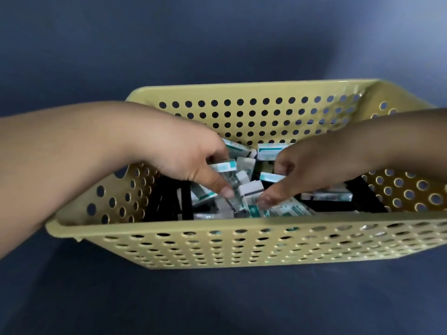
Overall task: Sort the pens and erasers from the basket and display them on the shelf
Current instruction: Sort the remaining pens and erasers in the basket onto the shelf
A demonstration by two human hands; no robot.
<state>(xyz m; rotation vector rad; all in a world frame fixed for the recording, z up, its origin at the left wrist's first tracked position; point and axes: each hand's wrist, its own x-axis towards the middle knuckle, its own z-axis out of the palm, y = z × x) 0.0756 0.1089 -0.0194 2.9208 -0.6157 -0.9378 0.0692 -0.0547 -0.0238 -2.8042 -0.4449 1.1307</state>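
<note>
Yellow perforated plastic forms the basket (242, 240), which is set on a dark blue surface (217, 298) and is reached into from both sides. Inside the basket, a heap of erasers (244, 163) in white and teal wrappers is piled toward its middle and far wall, with more lying toward its right side; black pens (169, 201) are laid along its bottom, mostly at its left, and further dark shapes are seen at its right, too shadowed to be told apart. The left hand (193, 160) is lowered over the basket's left wall, and one eraser (223, 165) is gripped between its curled fingers and thumb, lifted slightly above the heap. The right hand (302, 175) is brought in over the basket's right wall, its fingers curled down among the erasers at the middle; whether anything is actually pinched by it cannot be told, since its fingertips are blurred. Both thumbs are pointed toward the basket's near wall, close to each other.
</note>
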